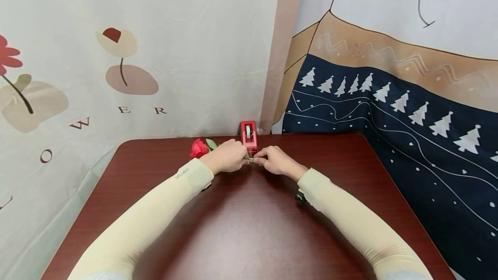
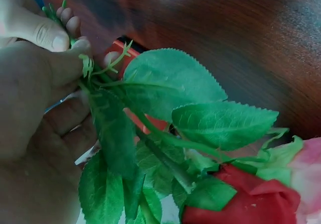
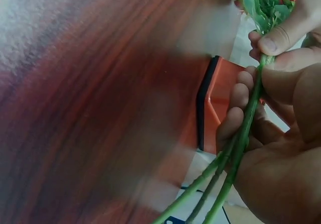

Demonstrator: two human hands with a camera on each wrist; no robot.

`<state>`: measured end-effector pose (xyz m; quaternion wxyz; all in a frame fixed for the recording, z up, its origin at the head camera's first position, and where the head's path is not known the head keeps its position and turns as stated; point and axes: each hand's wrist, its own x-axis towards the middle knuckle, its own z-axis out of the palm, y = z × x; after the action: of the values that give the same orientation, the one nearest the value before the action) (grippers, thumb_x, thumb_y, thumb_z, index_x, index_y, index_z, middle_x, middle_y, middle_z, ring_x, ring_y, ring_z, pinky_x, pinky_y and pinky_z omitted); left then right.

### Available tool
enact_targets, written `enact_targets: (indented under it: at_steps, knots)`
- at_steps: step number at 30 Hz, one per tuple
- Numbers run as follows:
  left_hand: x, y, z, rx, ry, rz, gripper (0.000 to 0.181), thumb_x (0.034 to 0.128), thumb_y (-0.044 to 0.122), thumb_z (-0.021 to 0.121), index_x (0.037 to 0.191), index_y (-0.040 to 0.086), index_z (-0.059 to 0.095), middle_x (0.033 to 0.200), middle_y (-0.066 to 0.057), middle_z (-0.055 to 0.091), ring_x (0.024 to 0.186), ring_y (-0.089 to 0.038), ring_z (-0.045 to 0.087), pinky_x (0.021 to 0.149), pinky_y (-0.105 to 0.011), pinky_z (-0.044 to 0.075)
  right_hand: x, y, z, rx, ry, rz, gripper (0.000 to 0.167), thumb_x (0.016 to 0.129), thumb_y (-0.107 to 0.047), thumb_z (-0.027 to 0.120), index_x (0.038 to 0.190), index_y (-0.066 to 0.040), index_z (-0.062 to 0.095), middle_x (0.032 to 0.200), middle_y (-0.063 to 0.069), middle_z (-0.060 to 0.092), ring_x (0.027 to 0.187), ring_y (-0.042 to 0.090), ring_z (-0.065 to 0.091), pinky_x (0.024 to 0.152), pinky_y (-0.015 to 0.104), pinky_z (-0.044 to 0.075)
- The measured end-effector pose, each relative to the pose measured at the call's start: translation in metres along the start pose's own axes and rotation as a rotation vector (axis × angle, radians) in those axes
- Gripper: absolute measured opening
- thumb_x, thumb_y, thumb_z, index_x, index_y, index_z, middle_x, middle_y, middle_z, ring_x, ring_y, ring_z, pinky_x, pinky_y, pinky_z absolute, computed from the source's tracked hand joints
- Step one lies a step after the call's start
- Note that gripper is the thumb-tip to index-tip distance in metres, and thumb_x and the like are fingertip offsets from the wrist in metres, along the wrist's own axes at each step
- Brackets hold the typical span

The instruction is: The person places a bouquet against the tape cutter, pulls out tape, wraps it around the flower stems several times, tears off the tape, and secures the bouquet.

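Note:
Both hands hold a bunch of artificial roses by its green stems (image 3: 244, 133). My left hand (image 1: 229, 157) grips the stems just below the leaves (image 2: 173, 81). Close beside it, my right hand (image 1: 277, 161) pinches the same stems lower down, and three stem ends stick out past its fingers. A red rose (image 1: 199, 148) shows to the left of the left hand. In the left wrist view a pink rose (image 2: 308, 166) sits next to the red one. Directly behind the hands stands a red tape dispenser (image 1: 249, 135) with a roll in it. Fingers partly hide the stems.
The dark red-brown wooden table (image 1: 241, 228) has rounded far corners. A pale printed curtain (image 1: 202, 55) hangs along its back and left. On the right hangs a navy cloth (image 1: 408, 141) with white trees.

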<state>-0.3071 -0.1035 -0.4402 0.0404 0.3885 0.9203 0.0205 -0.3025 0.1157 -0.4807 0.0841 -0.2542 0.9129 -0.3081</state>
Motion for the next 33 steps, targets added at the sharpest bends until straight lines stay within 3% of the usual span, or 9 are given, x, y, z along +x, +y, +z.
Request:
enact_targets:
  at_steps: [6, 14, 19, 24, 28, 33]
  knots:
    - [-0.006, 0.003, 0.008, 0.104, 0.09, 0.002, 0.02, 0.1039, 0.027, 0.078, 0.088, 0.017, 0.084, 0.081, 0.002, 0.08, 0.085, -0.02, 0.078, 0.085, -0.044, 0.052, 0.004, -0.002, -0.007, 0.059, -0.105, 0.017, 0.023, 0.112, -0.02, 0.066, 0.12, -0.008, 0.084, 0.091, 0.005, 0.081, 0.076, 0.012, 0.07, 0.072, 0.028, 0.059]
    - [-0.012, 0.005, 0.016, 0.276, 0.23, 0.047, 0.017, 0.0993, 0.027, 0.083, 0.085, 0.019, 0.082, 0.08, 0.002, 0.079, 0.093, -0.022, 0.075, 0.081, -0.04, 0.045, 0.02, -0.006, -0.025, 0.047, -0.14, 0.061, 0.025, 0.112, -0.022, 0.063, 0.112, -0.012, 0.086, 0.09, 0.005, 0.083, 0.08, 0.02, 0.081, 0.08, 0.031, 0.059]
    - [-0.012, 0.004, 0.023, 0.343, 0.323, 0.077, 0.017, 0.0977, 0.023, 0.083, 0.082, 0.017, 0.081, 0.077, 0.001, 0.077, 0.092, -0.022, 0.073, 0.084, -0.04, 0.043, 0.029, -0.003, -0.028, 0.033, -0.208, 0.025, 0.028, 0.112, -0.022, 0.061, 0.11, -0.011, 0.086, 0.089, 0.004, 0.084, 0.084, 0.022, 0.083, 0.079, 0.031, 0.06]
    - [-0.016, 0.005, 0.025, 0.41, 0.382, 0.103, 0.016, 0.0966, 0.017, 0.08, 0.081, 0.015, 0.08, 0.077, 0.001, 0.077, 0.09, -0.024, 0.071, 0.086, -0.041, 0.044, 0.035, 0.008, -0.025, 0.223, -0.317, 0.005, 0.031, 0.115, -0.022, 0.058, 0.117, -0.003, 0.082, 0.093, 0.009, 0.084, 0.086, 0.027, 0.084, 0.081, 0.039, 0.067]
    - [-0.018, 0.006, 0.025, 0.46, 0.418, 0.106, 0.012, 0.0952, 0.014, 0.079, 0.084, 0.015, 0.08, 0.081, 0.0, 0.078, 0.09, -0.026, 0.07, 0.086, -0.041, 0.044, 0.039, 0.012, -0.026, 0.389, -0.459, 0.056, 0.037, 0.117, -0.023, 0.053, 0.121, 0.005, 0.077, 0.095, 0.015, 0.083, 0.08, 0.023, 0.082, 0.079, 0.038, 0.068]
    - [-0.018, 0.007, 0.027, 0.478, 0.436, 0.08, 0.013, 0.0966, 0.013, 0.077, 0.084, 0.014, 0.08, 0.084, -0.002, 0.08, 0.089, -0.027, 0.068, 0.087, -0.04, 0.044, 0.043, 0.013, -0.03, 0.385, -0.524, 0.076, 0.038, 0.115, -0.022, 0.051, 0.122, 0.005, 0.077, 0.089, 0.011, 0.078, 0.067, 0.015, 0.067, 0.065, 0.028, 0.059]
